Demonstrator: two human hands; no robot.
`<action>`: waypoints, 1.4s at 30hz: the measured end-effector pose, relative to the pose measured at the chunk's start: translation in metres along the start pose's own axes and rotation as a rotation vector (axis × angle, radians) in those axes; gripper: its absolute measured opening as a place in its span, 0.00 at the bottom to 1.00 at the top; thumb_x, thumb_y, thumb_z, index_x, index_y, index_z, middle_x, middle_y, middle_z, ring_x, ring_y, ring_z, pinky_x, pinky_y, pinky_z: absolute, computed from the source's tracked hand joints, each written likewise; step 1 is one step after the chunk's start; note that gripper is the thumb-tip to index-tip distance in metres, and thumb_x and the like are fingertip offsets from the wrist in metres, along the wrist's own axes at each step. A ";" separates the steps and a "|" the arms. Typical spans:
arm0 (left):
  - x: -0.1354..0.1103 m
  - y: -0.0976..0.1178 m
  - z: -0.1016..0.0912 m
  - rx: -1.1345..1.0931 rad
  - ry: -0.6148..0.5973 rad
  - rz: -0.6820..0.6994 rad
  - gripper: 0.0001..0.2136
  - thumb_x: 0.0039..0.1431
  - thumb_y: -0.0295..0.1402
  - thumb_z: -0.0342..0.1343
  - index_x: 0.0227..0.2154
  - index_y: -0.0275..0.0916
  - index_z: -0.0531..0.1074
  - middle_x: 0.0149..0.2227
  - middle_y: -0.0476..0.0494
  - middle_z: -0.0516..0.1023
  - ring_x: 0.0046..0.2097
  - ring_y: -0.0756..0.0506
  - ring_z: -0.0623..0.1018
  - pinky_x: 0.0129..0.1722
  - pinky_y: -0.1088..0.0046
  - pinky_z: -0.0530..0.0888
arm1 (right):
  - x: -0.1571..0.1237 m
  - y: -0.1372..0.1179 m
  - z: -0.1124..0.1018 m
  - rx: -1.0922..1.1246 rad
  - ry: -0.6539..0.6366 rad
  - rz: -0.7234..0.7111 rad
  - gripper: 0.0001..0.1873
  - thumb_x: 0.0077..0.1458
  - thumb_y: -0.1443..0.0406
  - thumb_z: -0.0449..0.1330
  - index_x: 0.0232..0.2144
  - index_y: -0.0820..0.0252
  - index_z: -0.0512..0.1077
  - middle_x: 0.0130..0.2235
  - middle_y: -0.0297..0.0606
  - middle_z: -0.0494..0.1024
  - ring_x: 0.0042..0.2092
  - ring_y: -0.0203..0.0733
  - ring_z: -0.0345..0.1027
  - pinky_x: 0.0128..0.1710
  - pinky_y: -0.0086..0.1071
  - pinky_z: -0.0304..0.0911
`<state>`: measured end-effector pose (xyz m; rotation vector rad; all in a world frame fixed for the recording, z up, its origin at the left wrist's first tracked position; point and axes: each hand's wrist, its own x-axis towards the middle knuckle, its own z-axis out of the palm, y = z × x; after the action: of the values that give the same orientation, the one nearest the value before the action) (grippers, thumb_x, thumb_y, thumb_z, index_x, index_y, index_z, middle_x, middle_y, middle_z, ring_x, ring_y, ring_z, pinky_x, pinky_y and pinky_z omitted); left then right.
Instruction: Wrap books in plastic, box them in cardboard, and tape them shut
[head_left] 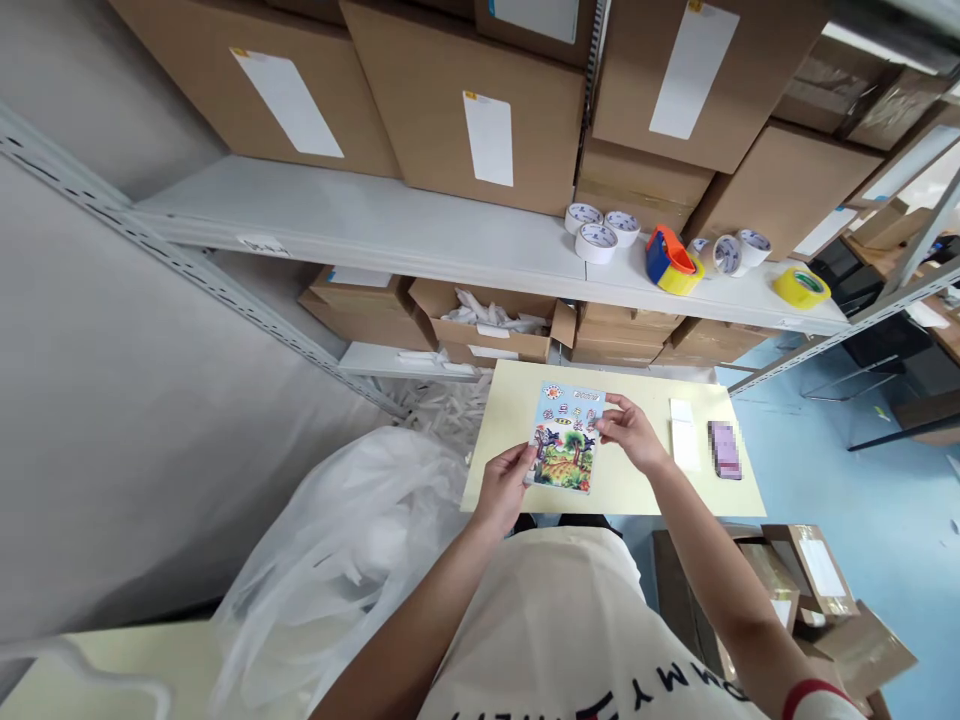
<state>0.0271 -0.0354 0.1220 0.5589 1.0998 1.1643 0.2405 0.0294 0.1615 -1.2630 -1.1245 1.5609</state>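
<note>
A thin picture book (566,440) with a blue top and a colourful forest scene on its cover is held up over the pale yellow table (637,490). My left hand (506,483) pinches its lower left edge, thumb on the front. At the upper right edge, my right hand (628,430) grips it between thumb and fingers. The cover faces me, and its back is hidden. To the right on the table lie a white paper slip (683,435) and a blurred purple phone-like thing (725,449).
A grey metal shelf (375,225) carries cardboard boxes (480,110), white tape rolls (597,242) and a tape dispenser (673,262). Below sits an open carton (491,330) of white wrapping. A large translucent plastic bag (360,540) stands at left; cartons (814,570) are piled at lower right.
</note>
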 end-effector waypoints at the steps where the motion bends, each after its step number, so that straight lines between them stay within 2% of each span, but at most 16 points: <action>1: -0.001 -0.001 0.002 -0.035 -0.001 -0.017 0.26 0.37 0.53 0.68 0.34 0.37 0.80 0.34 0.42 0.83 0.39 0.41 0.80 0.37 0.68 0.75 | -0.006 0.007 0.001 0.037 0.014 0.017 0.35 0.34 0.54 0.75 0.46 0.51 0.69 0.31 0.31 0.79 0.31 0.39 0.74 0.30 0.32 0.69; 4: -0.003 -0.006 0.009 -0.104 0.020 -0.044 0.24 0.36 0.50 0.70 0.33 0.37 0.80 0.33 0.43 0.83 0.39 0.41 0.81 0.37 0.68 0.76 | -0.023 0.030 0.005 0.140 0.048 0.055 0.37 0.34 0.54 0.75 0.48 0.48 0.68 0.36 0.33 0.79 0.36 0.42 0.75 0.34 0.35 0.71; 7: -0.005 -0.014 0.015 -0.121 0.059 -0.054 0.24 0.34 0.51 0.71 0.31 0.37 0.80 0.33 0.42 0.83 0.40 0.41 0.81 0.38 0.68 0.76 | -0.038 0.050 0.007 0.201 0.054 0.111 0.32 0.36 0.53 0.74 0.44 0.49 0.69 0.35 0.33 0.79 0.37 0.44 0.75 0.35 0.37 0.72; 12: -0.004 -0.027 0.028 -0.049 0.117 -0.079 0.25 0.36 0.52 0.70 0.33 0.37 0.79 0.35 0.41 0.83 0.41 0.40 0.81 0.39 0.66 0.77 | -0.055 0.072 -0.005 0.208 0.132 0.115 0.32 0.38 0.54 0.74 0.46 0.48 0.69 0.42 0.38 0.79 0.38 0.45 0.75 0.36 0.39 0.72; 18: 0.000 -0.050 0.040 0.096 0.165 -0.088 0.28 0.39 0.54 0.68 0.38 0.38 0.80 0.36 0.42 0.83 0.42 0.40 0.80 0.39 0.66 0.77 | -0.057 0.096 -0.033 0.199 0.105 0.186 0.30 0.36 0.54 0.73 0.43 0.52 0.72 0.39 0.38 0.78 0.32 0.41 0.73 0.35 0.39 0.71; 24: 0.000 -0.078 0.034 0.228 0.202 -0.111 0.35 0.38 0.50 0.69 0.49 0.35 0.76 0.41 0.38 0.83 0.41 0.41 0.80 0.41 0.66 0.75 | -0.051 0.124 -0.048 0.205 0.109 0.250 0.29 0.35 0.55 0.73 0.42 0.53 0.72 0.37 0.37 0.78 0.31 0.40 0.73 0.32 0.38 0.70; 28: 0.007 -0.090 0.021 0.270 0.212 -0.073 0.30 0.40 0.47 0.68 0.48 0.37 0.76 0.43 0.39 0.82 0.40 0.43 0.80 0.43 0.67 0.74 | -0.033 0.138 -0.037 0.184 0.100 0.323 0.29 0.34 0.56 0.73 0.41 0.54 0.72 0.37 0.36 0.77 0.31 0.39 0.72 0.32 0.37 0.69; 30: 0.016 -0.093 0.009 0.295 0.265 -0.053 0.29 0.40 0.45 0.68 0.47 0.38 0.76 0.42 0.40 0.82 0.39 0.44 0.79 0.43 0.68 0.74 | -0.017 0.145 -0.025 0.165 0.092 0.363 0.29 0.33 0.58 0.73 0.40 0.54 0.72 0.36 0.36 0.77 0.32 0.39 0.72 0.32 0.36 0.69; 33: 0.037 -0.097 -0.014 0.364 0.368 -0.072 0.28 0.39 0.42 0.68 0.46 0.39 0.76 0.42 0.41 0.81 0.38 0.44 0.78 0.41 0.69 0.73 | 0.012 0.157 -0.003 0.140 0.082 0.420 0.30 0.29 0.60 0.73 0.39 0.55 0.71 0.35 0.35 0.77 0.33 0.40 0.73 0.32 0.35 0.69; 37: 0.072 -0.101 -0.050 0.547 0.469 -0.170 0.26 0.41 0.36 0.67 0.47 0.38 0.76 0.44 0.41 0.78 0.40 0.44 0.76 0.41 0.69 0.73 | 0.048 0.180 0.027 0.094 0.118 0.483 0.29 0.29 0.61 0.72 0.38 0.56 0.71 0.34 0.35 0.76 0.34 0.40 0.73 0.31 0.34 0.69; 40: 0.096 -0.105 -0.075 0.711 0.403 -0.227 0.26 0.46 0.31 0.62 0.52 0.39 0.73 0.44 0.42 0.76 0.42 0.44 0.76 0.43 0.68 0.73 | 0.069 0.199 0.045 0.015 0.166 0.497 0.26 0.32 0.61 0.70 0.38 0.57 0.73 0.36 0.35 0.76 0.34 0.39 0.71 0.31 0.34 0.70; 42: 0.111 -0.107 -0.089 0.803 0.336 -0.205 0.28 0.47 0.27 0.59 0.55 0.40 0.71 0.44 0.42 0.75 0.43 0.43 0.76 0.47 0.66 0.73 | 0.081 0.208 0.053 -0.055 0.184 0.484 0.24 0.35 0.62 0.69 0.39 0.58 0.74 0.35 0.35 0.76 0.34 0.39 0.71 0.32 0.35 0.70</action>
<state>-0.0059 0.0144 -0.0461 0.8512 1.8860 0.6115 0.1623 0.0431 -0.0538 -1.7714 -0.7825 1.7177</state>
